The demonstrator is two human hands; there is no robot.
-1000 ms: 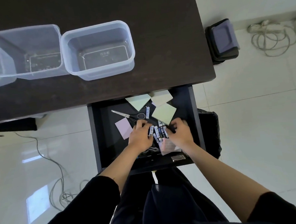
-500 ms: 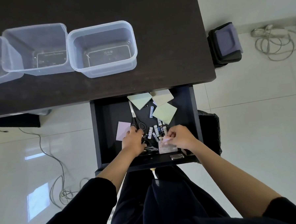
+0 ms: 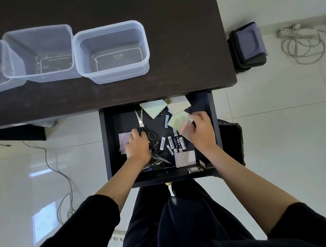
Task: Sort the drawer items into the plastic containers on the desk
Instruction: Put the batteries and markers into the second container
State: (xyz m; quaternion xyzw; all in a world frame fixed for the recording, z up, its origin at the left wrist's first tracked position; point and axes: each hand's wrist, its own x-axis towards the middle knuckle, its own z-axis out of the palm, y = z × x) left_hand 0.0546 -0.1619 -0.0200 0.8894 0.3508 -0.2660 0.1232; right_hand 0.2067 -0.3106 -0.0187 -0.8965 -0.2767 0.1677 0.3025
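Grasping the black-handled steel scissors point(image 3: 142, 124), the left hand point(image 3: 138, 146) waits while the right hand point(image 3: 201, 129), moved off the batteries point(image 3: 175, 141), now pinches a pale green sticky-note pad point(image 3: 179, 120) in the drawer point(image 3: 110, 145), containers point(image 3: 111, 52) unfilled.

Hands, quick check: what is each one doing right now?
Left hand: fingers curled round the handle of the scissors in the drawer.
Right hand: pinching the green sticky-note pad.
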